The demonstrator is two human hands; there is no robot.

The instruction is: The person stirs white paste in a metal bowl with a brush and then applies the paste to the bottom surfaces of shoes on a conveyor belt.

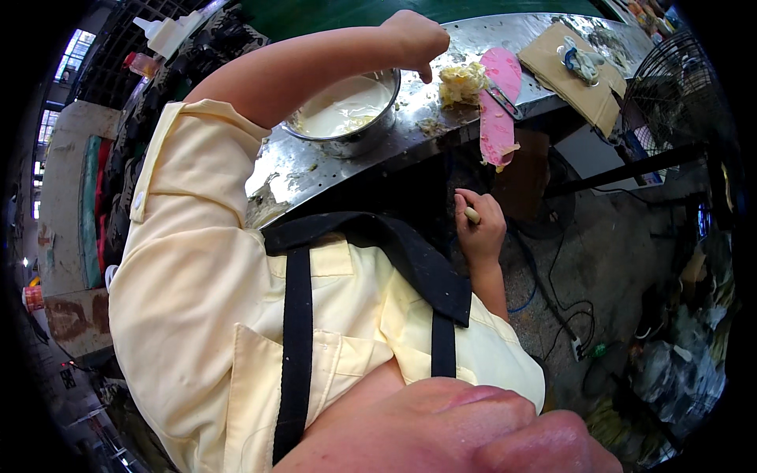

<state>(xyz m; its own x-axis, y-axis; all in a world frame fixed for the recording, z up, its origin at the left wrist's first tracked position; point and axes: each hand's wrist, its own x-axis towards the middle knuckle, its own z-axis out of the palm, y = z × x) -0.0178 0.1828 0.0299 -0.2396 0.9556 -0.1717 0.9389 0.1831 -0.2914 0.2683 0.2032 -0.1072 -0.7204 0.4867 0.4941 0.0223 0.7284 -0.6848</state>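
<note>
Hands are working at a shiny metal table [315, 169], and I am looking down past a pale yellow shirt with a black apron [296, 315] over it.

I am seeing the left hand [414, 39] reaching out above the round silver metal bowl [347, 118]. Its fingers are curling in tight, with the tips pointing down, right above the far rim of the bowl. I cannot tell if it is pinching anything.

The bowl is sitting on the metal table and is holding something creamy and white.

The right hand [479, 229] is hanging low, down below the table edge on the bowl's right. It is closing around a small pale stick-like thing [471, 214], and only the end is poking out, so I cannot tell what it is.

A lumpy yellow pile of soft food [461, 83] is lying on the table, just to the right of the bowl. A long pink flat board [498, 106] is lying beside the pile, and its near end is sticking out over the table edge. Farther right of the bowl, a brown cardboard piece [576, 87] is resting on the table.
</note>
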